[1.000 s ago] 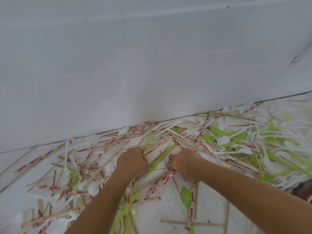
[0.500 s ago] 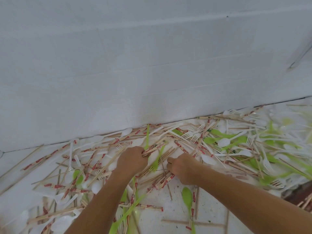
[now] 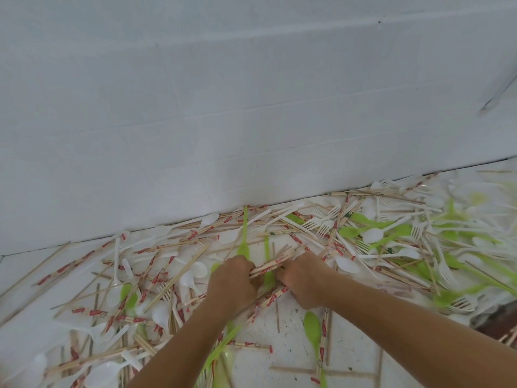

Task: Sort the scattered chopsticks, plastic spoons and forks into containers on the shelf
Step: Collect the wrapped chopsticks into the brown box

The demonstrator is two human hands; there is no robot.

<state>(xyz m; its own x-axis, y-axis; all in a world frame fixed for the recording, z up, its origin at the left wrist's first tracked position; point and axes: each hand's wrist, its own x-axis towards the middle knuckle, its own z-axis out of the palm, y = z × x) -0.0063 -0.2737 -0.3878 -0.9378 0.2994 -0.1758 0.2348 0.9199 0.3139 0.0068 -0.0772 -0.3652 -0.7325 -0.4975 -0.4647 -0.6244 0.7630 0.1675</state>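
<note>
both hands are curled around one bundle of chopsticks (image 3: pixel 270 266) in red-printed paper sleeves. the left hand (image 3: pixel 232 284) grips it from the left and the right hand (image 3: pixel 305 284) from the right, knuckles nearly touching. the bundle slants between them, its far ends fanning out past the fingers towards the white wall (image 3: pixel 251 121). around the hands, a white speckled surface (image 3: pixel 293 348) is littered with more chopsticks, white spoons (image 3: pixel 347 265), white forks (image 3: pixel 324 228) and green spoons (image 3: pixel 312 329), thickest on the right and along the foot of the wall. one green spoon (image 3: pixel 243 249) lies just beyond the left hand, its handle pointing at the wall.
</note>
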